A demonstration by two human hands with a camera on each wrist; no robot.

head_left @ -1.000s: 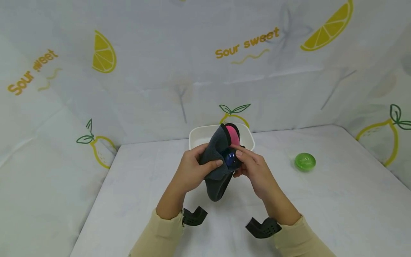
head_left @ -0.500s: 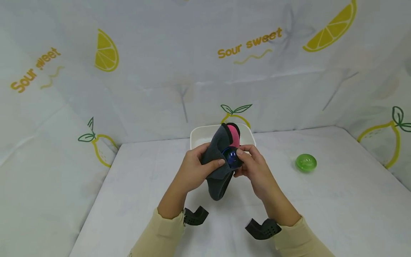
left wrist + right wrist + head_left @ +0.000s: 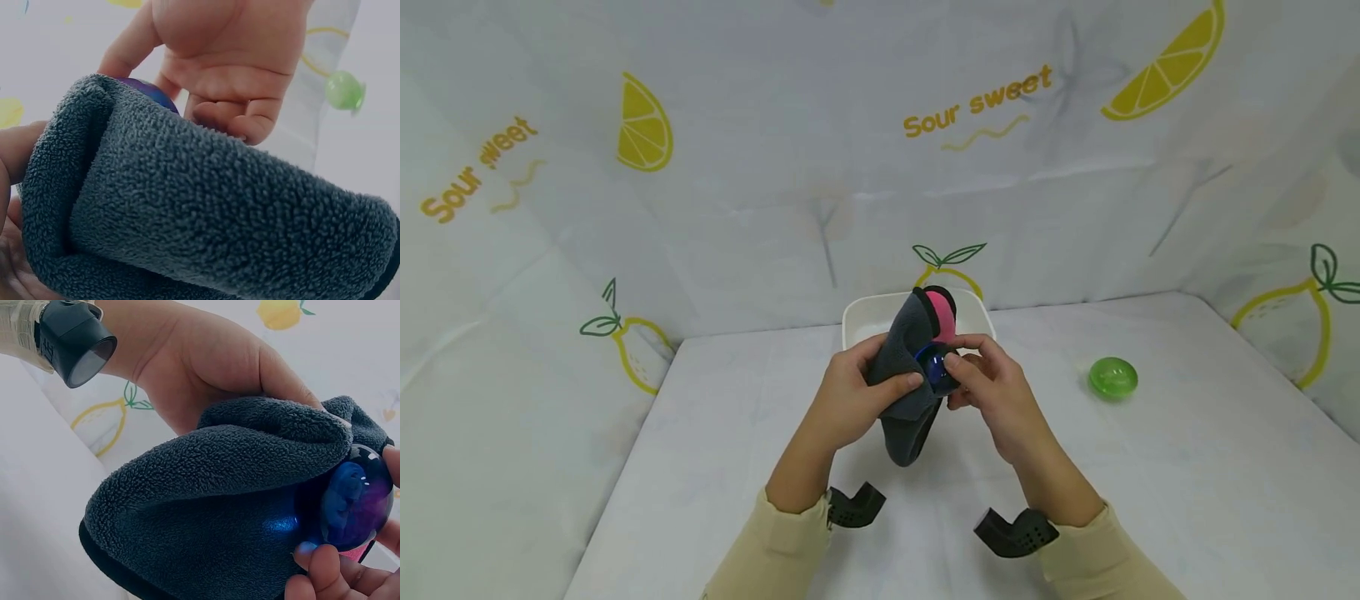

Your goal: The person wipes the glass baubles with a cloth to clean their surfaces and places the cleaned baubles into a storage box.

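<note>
My left hand (image 3: 848, 393) grips a dark grey terry cloth (image 3: 908, 335) with black edging and a pink patch, its thumb across the near side. The cloth is folded partly round a shiny, clear blue ball (image 3: 937, 367). From the right, my right hand (image 3: 1000, 398) pinches the ball between thumb and fingers. Up close in the right wrist view, the ball (image 3: 356, 500) has a small blue figure inside and a purple tint. Most of the ball is behind the cloth (image 3: 187, 181) in the left wrist view, with only its top showing.
Behind the hands, a white plastic tub (image 3: 868, 310) stands at the table's back edge, partly hidden. A clear green ball-like object (image 3: 1113, 379) lies on the white-covered table (image 3: 722, 467) to the right. A lemon-print sheet (image 3: 775, 167) hangs behind.
My right index finger has drawn back from lying over the ball's top and is now bent more at its side. The left hand's hold on the cloth looks the same.
</note>
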